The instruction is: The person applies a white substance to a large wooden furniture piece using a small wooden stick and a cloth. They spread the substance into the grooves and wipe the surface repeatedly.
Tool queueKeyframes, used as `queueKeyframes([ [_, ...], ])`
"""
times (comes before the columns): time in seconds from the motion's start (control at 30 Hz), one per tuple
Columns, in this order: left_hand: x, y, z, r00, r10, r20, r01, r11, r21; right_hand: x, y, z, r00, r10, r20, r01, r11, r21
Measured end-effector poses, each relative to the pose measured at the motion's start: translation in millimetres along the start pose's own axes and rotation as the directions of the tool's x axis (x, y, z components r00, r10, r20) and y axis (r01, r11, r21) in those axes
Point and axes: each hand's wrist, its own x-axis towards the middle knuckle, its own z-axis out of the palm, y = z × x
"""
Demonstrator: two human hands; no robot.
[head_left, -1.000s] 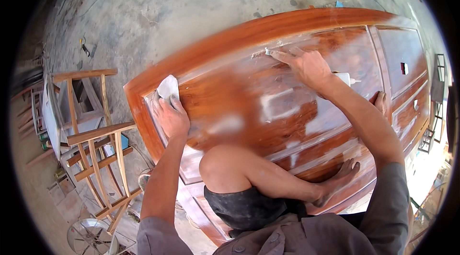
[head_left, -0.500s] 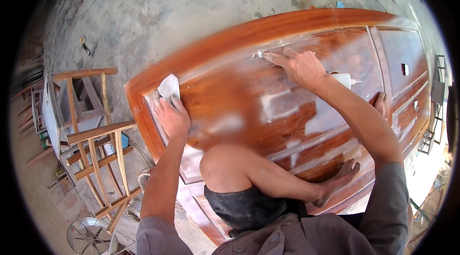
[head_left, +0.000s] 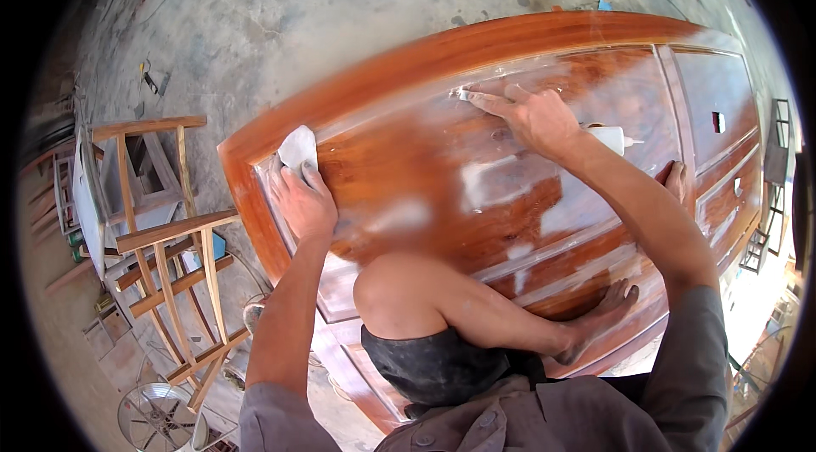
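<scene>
A large reddish-brown wooden panel [head_left: 501, 125], patched with whitish dust and smears, lies under both hands. Near its left end, my left hand [head_left: 303, 201] holds a white flat piece [head_left: 297, 147] against the surface, the fingers partly behind it. My right hand [head_left: 544, 122] reaches the panel's far inner groove, its forefinger stretched out and the other fingers curled. At that fingertip a small whitish bit [head_left: 463, 93] touches the wood; its kind is unclear. A white bottle with a thin nozzle [head_left: 608, 139] lies on the panel beside my right wrist.
My bent leg [head_left: 450, 299] and bare foot rest on the panel's near part. To the left stand wooden frames [head_left: 174, 282] and a wheel-like metal fan part [head_left: 161, 418]. Stained concrete floor [head_left: 340, 19] stretches beyond the panel. Dark metal frames [head_left: 775, 163] stand at far right.
Both hands stay nearly in place; the right forefinger presses at the same spot on the groove. The view has shifted slightly.
</scene>
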Motion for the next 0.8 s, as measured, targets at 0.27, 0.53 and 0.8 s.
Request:
queueKeyframes([
  [0.27,0,-5,11,0.975,0.117,-0.187,-0.117,0.993,0.009,-3,6,4,1.000,-0.013,-0.028,0.012,0.999,-0.046],
  [0.53,1,-10,12,0.968,0.145,-0.203,-0.142,0.989,0.028,-3,9,1,1.000,-0.007,-0.003,0.007,1.000,-0.028],
  [0.8,0,-11,11,0.975,0.120,-0.189,-0.121,0.993,0.005,-6,9,-10,0.999,-0.001,0.044,-0.001,0.999,0.038],
])
